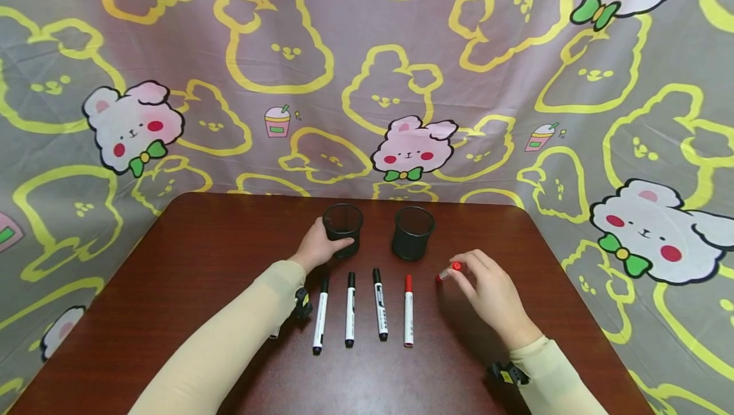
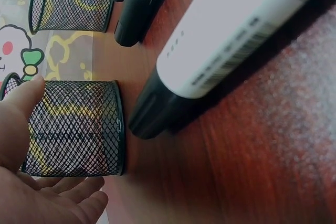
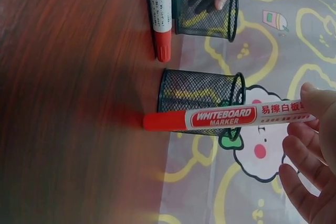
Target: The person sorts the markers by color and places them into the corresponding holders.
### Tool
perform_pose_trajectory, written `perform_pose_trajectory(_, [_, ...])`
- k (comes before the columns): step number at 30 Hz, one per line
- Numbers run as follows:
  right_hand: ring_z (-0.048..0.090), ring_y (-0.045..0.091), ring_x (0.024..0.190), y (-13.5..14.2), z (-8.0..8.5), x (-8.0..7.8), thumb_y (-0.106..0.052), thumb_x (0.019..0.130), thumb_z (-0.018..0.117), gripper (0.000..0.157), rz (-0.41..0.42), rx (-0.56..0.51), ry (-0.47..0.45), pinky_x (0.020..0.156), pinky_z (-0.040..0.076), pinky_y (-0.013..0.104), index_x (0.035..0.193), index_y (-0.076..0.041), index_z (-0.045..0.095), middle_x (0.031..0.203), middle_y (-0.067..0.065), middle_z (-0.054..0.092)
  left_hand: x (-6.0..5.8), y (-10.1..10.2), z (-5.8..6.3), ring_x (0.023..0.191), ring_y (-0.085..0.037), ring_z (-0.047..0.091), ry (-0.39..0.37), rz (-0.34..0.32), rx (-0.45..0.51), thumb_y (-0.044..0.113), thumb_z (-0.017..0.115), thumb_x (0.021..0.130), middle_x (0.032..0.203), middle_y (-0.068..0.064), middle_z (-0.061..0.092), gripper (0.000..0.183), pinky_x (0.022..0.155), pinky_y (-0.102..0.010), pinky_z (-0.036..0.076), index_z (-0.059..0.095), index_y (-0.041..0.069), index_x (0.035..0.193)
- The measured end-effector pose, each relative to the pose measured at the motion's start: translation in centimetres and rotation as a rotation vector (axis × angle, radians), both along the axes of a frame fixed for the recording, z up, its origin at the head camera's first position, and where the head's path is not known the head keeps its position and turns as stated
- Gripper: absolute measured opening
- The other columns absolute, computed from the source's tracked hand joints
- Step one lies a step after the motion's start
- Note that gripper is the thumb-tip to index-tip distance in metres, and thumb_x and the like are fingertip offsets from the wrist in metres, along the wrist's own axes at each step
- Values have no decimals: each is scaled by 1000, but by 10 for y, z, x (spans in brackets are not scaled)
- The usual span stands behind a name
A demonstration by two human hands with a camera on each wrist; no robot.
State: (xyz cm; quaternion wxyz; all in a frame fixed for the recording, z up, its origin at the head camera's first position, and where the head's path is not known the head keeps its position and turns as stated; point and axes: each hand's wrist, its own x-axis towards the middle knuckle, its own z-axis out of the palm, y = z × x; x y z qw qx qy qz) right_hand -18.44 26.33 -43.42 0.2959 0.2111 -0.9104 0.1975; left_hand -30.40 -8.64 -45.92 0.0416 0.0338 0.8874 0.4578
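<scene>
Right hand pinches held red marker near one end, so it could pivot loose; left hand grips left mesh cup.

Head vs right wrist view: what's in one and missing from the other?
Only head: both cream sleeves, and three black-capped markers at full length.

Only right wrist: the held red whiteboard marker side-on, "WHITEBOARD MARKER" print readable.

Both: that held marker in the right grip, the left grip holding the left mesh pen cup, the right mesh pen cup, the red-capped marker on the table.
</scene>
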Motion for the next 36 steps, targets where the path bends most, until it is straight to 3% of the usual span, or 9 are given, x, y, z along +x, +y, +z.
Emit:
perform_pose_trajectory(23, [64, 17, 85, 1, 1, -1, -14, 84, 86, 29, -32, -5, -3, 76, 59, 42, 108, -10, 69, 98, 1, 67, -1, 0, 0, 140, -41, 48, -19, 2, -8, 39, 80, 90, 154, -26, 43, 96, 113, -55, 43, 26, -5, 156])
perform_pose_trajectory(36, [62, 18, 84, 2, 3, -4, -11, 85, 84, 28, -64, -65, 21, 74, 57, 42, 109, -9, 70, 98, 4, 66, 0, 0, 0, 139, -41, 48, -21, 6, 1, 39, 79, 91, 153, -26, 43, 95, 111, -56, 44, 26, -5, 156])
